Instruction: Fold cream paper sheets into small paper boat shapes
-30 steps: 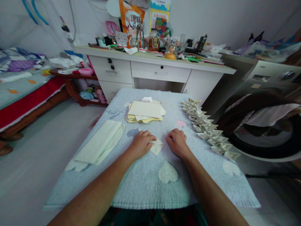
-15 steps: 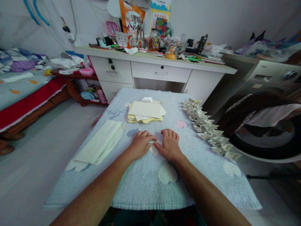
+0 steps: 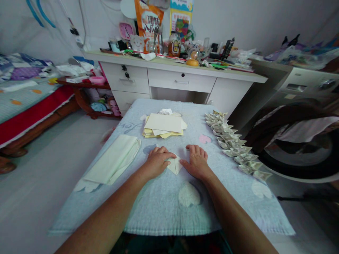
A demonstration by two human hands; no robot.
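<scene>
A small cream sheet of folded paper [image 3: 175,166] lies flat on the cloth-covered table, its lower corner pointing towards me and a crease running down its middle. My left hand [image 3: 158,161] has its thumb and index finger on the paper's upper left, gripping that side against the cloth; its other fingers are curled. On the right side, my right hand [image 3: 197,161] rests with fingers apart and its thumb at the paper's right corner, holding nothing. Beyond both hands sits a stack of cream and yellow paper sheets [image 3: 163,123].
Folded pale paper or cloth [image 3: 112,160] lies at the table's left. Rows of pointed folded paper pieces [image 3: 230,141] line the right side. Crumpled white tissue [image 3: 165,112] sits behind the stack. A white desk [image 3: 182,79] stands beyond, a washing machine [image 3: 299,84] at right.
My right hand has shifted right, away from my left hand, uncovering more of the folded paper and its crease. My left hand has stayed nearly in place.
</scene>
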